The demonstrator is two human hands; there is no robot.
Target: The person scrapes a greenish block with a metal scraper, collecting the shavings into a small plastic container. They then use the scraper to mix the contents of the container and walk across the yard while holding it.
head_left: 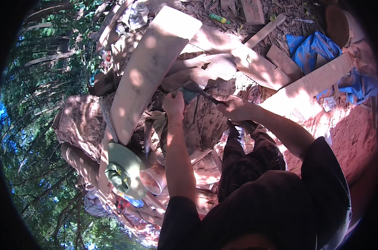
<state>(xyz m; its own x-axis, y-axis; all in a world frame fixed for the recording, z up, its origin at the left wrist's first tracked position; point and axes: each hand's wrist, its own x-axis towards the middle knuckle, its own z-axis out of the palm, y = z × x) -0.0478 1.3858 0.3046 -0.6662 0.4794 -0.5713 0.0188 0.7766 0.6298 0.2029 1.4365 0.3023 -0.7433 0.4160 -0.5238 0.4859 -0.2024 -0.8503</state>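
My right hand is closed round the end of a dark, slender tool handle. The handle slants up and left to a broad grey-green part, whose exact kind I cannot make out. Close to that part, my left hand is curled into a fist, and what its fingers grip is hidden. Beneath both hands stands a rough brown wood block or stump. Just beyond them lies a curved, pale-brown piece of wood or bark with a ragged edge.
A long plank leans at the left, above a green brimmed hat and a pale bucket. More boards, a blue tarp and a green bottle lie on the far ground. Foliage fills the left.
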